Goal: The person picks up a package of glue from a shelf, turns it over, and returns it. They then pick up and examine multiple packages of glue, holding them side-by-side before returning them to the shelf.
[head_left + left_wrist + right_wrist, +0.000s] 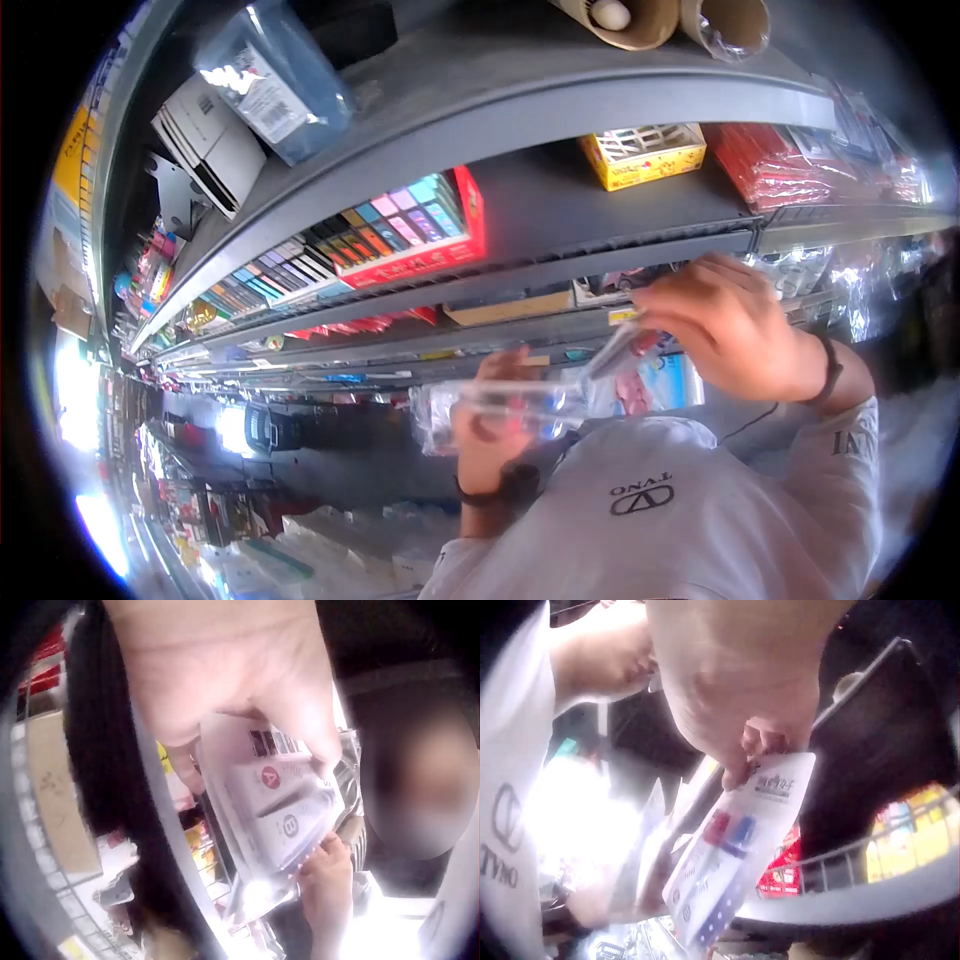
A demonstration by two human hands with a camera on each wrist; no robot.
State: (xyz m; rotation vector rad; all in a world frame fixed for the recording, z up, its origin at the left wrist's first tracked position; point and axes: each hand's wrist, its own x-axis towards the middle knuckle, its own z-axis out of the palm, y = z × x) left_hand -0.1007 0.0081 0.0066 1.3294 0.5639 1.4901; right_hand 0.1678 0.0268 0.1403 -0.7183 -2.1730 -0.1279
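My left hand (490, 410) grips white blister packs (281, 776) in clear plastic, printed with a red A and a grey B. In the head view their clear edges look blurred. Up and to the right, my right hand (725, 320) pinches the top end of a white blister card (739, 825) between thumb and fingers. The card hangs tilted and carries a red and a blue piece. Seen from the left wrist, the right hand (326, 881) is close by the lower end of the packs.
A red box of small coloured packs (410, 220) stands on the shelf ahead, with a yellow box (645, 155) farther right. Red bagged goods (780, 165) lie at the right. A grey shelf edge (560, 95) runs above the hands. Cardboard tubes (725, 25) rest on the upper shelf.
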